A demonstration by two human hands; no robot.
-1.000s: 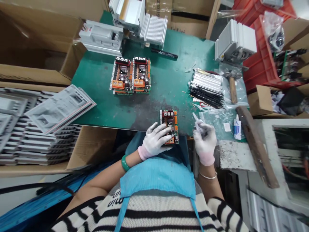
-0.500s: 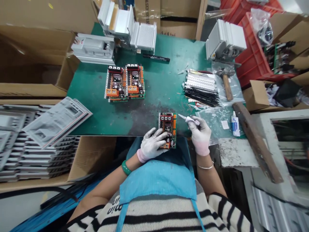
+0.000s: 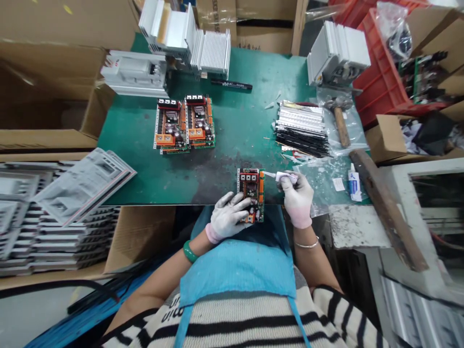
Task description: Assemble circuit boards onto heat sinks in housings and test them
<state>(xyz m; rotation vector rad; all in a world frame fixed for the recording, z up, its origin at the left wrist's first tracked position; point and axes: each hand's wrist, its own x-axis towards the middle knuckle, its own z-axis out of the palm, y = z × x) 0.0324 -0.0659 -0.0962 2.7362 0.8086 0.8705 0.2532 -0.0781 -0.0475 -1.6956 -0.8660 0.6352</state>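
Observation:
A circuit board point(image 3: 253, 186) with a dark three-screw terminal block and orange connectors lies at the table's front edge, its lower part jutting past it. My left hand point(image 3: 230, 216), in a white glove, grips it from the left, fingers across its lower half. In my gloved right hand point(image 3: 297, 195) is a small white glue tube point(image 3: 286, 177), pinched between fingers and thumb. Its long thin nozzle points left, with the tip at the board's upper right edge; I cannot tell whether they touch. Two similar-looking stacks of circuit boards point(image 3: 170, 125) stand farther back on the left.
Several black and silver strips point(image 3: 302, 128) lie right of centre, near a hammer point(image 3: 340, 125) on a plastic bag. Another glue tube point(image 3: 354, 183) stands beside a wooden bar point(image 3: 387, 208). Metal heatsinks point(image 3: 210, 50) and a black marker point(image 3: 232, 84) are at the back.
My right hand has moved slightly left with the glue tube, bringing its nozzle to the board's edge. The left hand stays on the board. The camera view has shifted a little.

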